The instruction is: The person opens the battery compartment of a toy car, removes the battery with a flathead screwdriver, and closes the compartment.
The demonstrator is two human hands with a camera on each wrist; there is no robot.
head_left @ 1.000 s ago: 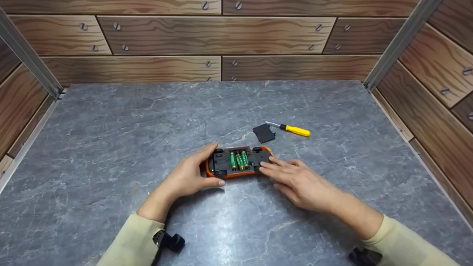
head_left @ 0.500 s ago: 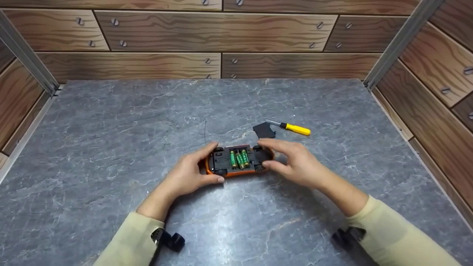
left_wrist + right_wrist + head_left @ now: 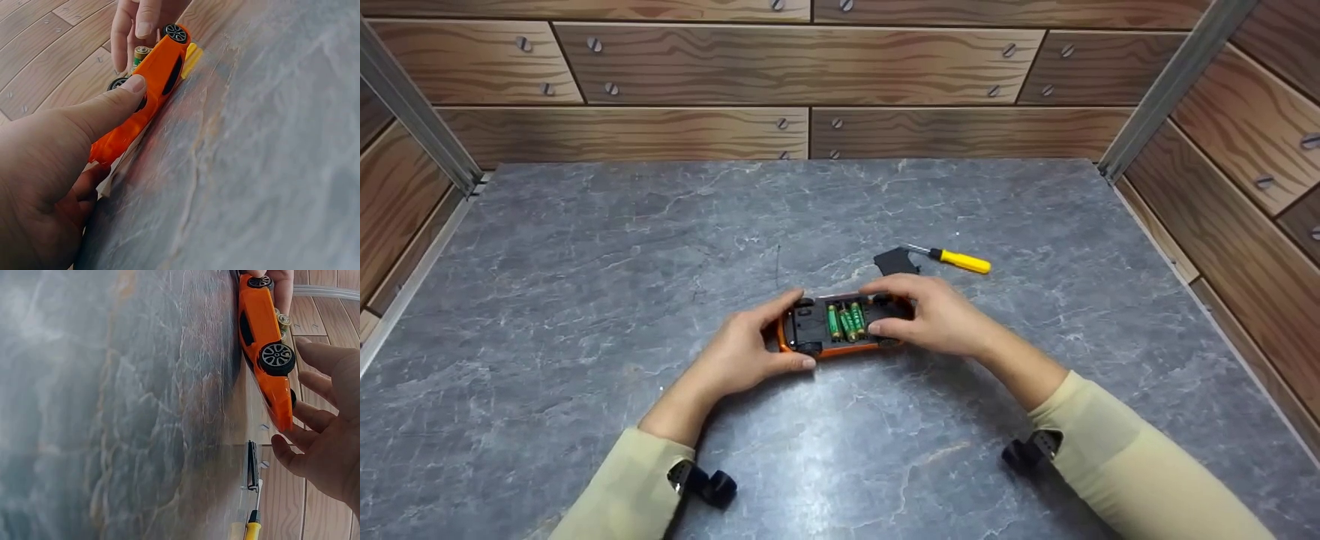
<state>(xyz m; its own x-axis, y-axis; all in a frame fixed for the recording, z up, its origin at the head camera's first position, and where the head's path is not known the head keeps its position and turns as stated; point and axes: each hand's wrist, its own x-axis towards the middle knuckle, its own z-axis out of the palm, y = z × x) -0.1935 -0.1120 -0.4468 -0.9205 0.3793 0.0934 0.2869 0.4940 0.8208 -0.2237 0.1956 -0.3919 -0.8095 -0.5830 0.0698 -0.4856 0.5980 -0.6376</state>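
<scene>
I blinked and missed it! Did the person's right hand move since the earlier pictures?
Yes. In the head view, judged against the unmoved yellow screwdriver, the right hand went left and forward, closer to the green batteries.

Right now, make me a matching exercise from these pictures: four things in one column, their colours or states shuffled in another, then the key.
Column one
1. toy car
2. batteries
3. screwdriver
4. left hand

Column two
A. gripping one end of the toy car
B. yellow-handled
C. orange-bodied, turned underside up
D. green, with metallic ends

Pairs: 1-C, 2-D, 3-B, 4-A.
</scene>
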